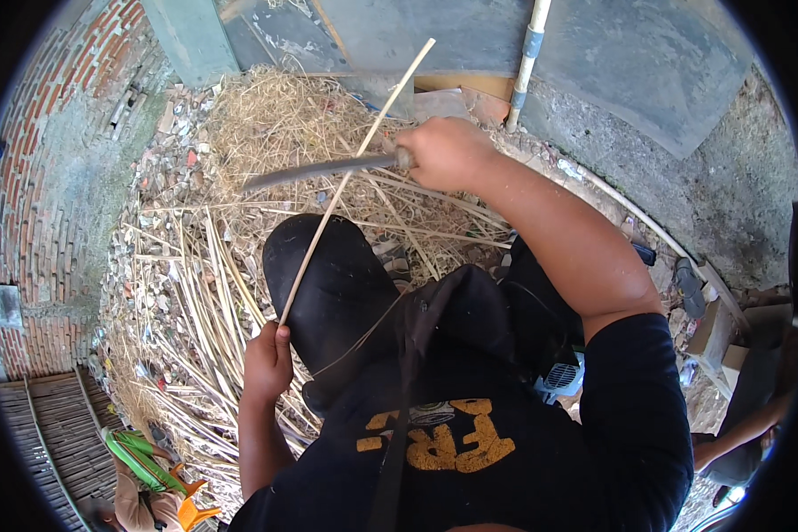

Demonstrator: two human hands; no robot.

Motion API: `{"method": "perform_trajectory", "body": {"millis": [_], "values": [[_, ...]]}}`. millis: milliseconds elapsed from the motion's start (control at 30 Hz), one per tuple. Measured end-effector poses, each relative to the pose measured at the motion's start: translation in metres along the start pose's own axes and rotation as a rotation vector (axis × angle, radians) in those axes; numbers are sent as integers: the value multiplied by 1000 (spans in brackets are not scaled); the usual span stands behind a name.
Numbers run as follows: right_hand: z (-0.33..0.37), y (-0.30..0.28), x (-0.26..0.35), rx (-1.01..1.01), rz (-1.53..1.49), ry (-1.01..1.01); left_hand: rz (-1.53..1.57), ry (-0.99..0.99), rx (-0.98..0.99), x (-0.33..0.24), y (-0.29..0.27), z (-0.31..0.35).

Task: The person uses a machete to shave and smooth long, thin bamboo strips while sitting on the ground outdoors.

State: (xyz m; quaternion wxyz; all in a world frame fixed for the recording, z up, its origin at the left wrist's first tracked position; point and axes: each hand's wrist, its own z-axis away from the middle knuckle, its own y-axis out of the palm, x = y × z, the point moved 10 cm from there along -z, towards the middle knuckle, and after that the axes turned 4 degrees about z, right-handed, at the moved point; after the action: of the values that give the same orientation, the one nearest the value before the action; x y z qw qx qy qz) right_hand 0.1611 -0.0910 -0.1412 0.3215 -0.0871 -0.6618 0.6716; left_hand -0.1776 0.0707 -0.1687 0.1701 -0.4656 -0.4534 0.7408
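My left hand (269,362) is closed round the near end of a long, thin bamboo strip (309,251). The strip slants up and away to the right, passing over my bent left knee in its black trouser leg. In my right hand (448,152), fingers wrapped round the handle, is a machete (303,174). Its long dark blade points left and crosses the strip beyond the knee. Whether the edge touches the strip, I cannot tell. Below the blade lies a heap of pale, curly shavings (275,120).
Many cut strips (208,310) lie on the rubble to my left. A brick wall (84,97) stands at the far left, and a white pipe (528,58) rises ahead. Other people are at the lower left and right edges. A sandal (688,288) lies on the right.
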Motion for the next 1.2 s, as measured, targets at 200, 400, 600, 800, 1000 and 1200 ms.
{"method": "perform_trajectory", "body": {"millis": [200, 400, 600, 800, 1000, 1200], "values": [[-19, 3, -103, -126, -114, 259, -86, 72, -62, -14, -4, -13], [-14, 1, -90, -214, -47, 169, -111, 41, 19, -15, -16, -12], [1, -3, -11, -41, 8, -14, 82, -7, 34, -4, 2, -14], [-27, 13, -71, -94, -18, 130, -22, 18, 27, -10, -4, -22], [-7, 21, 18, 78, 38, -60, -41, 32, 18, -11, -10, -17], [-26, 15, -64, -206, -92, 68, 19, 28, 5, -5, 2, -23]]}}
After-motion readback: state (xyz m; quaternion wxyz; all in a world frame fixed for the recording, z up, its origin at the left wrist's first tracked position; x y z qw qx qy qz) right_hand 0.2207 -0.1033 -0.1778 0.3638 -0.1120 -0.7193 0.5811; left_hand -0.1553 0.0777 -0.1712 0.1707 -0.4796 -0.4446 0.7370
